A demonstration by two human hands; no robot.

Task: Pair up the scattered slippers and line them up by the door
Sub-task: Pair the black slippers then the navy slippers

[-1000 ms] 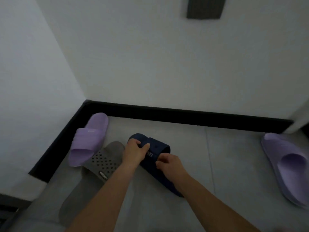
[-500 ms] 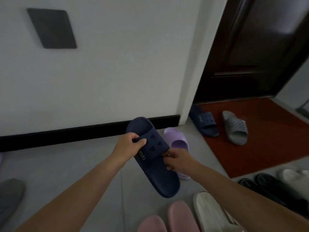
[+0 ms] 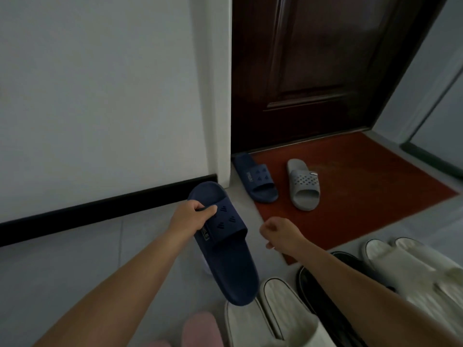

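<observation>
While it hangs above the floor (image 3: pixel 75 259), navy slipper (image 3: pixel 225 259): strap gripped by left hand (image 3: pixel 190 216).
Right hand (image 3: pixel 280 234): fingers curled, holding nothing.
Navy mate (image 3: pixel 256 180): by door (image 3: pixel 325 71), 1 o'clock of held slipper.

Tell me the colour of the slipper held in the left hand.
The held slipper is dark navy blue, seen in the head view.

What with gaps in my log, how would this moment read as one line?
left hand: grips navy rubber slide slipper by strap, aloft | right hand: curled, empty | matching navy slipper: by door, beside grey perforated slipper
</observation>
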